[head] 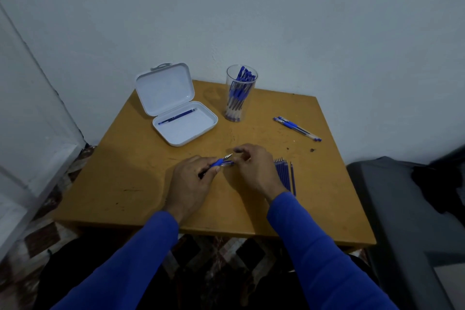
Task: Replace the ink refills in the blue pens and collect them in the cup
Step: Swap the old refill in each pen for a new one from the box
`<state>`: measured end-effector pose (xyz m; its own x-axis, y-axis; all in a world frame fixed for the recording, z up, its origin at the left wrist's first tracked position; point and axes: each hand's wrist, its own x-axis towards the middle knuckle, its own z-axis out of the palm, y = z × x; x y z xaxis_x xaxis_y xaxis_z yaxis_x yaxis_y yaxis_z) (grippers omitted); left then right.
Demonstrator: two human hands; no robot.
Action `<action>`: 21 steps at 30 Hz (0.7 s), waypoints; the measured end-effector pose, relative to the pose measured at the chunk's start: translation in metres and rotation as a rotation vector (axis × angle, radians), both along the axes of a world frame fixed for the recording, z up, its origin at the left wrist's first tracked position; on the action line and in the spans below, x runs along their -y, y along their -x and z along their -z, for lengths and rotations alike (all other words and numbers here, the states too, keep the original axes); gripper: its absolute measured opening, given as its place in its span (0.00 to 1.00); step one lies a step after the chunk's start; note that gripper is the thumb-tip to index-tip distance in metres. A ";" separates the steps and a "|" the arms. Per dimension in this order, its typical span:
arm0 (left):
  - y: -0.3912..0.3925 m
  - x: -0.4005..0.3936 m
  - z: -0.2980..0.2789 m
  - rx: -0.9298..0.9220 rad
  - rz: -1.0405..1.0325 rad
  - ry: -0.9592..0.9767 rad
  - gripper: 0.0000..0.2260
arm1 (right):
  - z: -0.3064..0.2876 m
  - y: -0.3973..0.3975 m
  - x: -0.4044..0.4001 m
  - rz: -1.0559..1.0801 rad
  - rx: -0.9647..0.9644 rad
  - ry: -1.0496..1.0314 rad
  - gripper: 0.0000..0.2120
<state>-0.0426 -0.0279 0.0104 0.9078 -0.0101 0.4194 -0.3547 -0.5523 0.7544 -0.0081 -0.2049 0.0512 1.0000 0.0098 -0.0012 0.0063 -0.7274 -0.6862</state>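
Left hand (191,178) curled round a blue pen (218,161), tip pointing toward 1 o'clock. Right hand (254,171) at 3 o'clock of it, fingers bent near the pen tip; whether pinching a pen part, cannot tell. Loose refills (285,175) lined up on the table (125,184), just at 3 o'clock of the right wrist. Clear cup (239,94) full of blue pens at 12 o'clock. Two more pens (297,128) at 2 o'clock. Open white case (183,123) at 11 o'clock, one refill (177,116) lying inside.
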 end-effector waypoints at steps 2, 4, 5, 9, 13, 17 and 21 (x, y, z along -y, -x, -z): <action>-0.001 -0.001 -0.001 0.004 0.001 0.004 0.10 | 0.007 0.000 -0.004 -0.059 -0.011 0.118 0.15; -0.002 -0.004 -0.002 0.005 0.004 0.008 0.10 | 0.008 0.005 -0.009 -0.092 -0.006 0.177 0.13; -0.002 -0.006 -0.003 0.001 0.005 0.012 0.10 | 0.008 0.007 -0.011 -0.099 -0.002 0.205 0.12; -0.005 -0.014 -0.002 -0.019 0.010 0.000 0.10 | 0.007 0.010 -0.014 -0.045 -0.024 0.196 0.09; -0.008 -0.020 0.002 -0.051 0.016 -0.037 0.10 | 0.001 0.013 -0.013 0.121 -0.117 -0.286 0.05; -0.006 -0.019 0.005 -0.061 0.029 -0.072 0.10 | -0.003 0.020 -0.013 0.237 -0.168 -0.769 0.05; -0.006 -0.019 0.006 -0.066 0.019 -0.073 0.10 | -0.002 0.021 -0.012 0.275 -0.150 -0.991 0.09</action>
<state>-0.0368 -0.0086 0.0048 0.9327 -0.0558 0.3562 -0.3164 -0.6004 0.7344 -0.0290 -0.1928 0.0528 0.9580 -0.1542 -0.2416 -0.2091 0.2002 -0.9572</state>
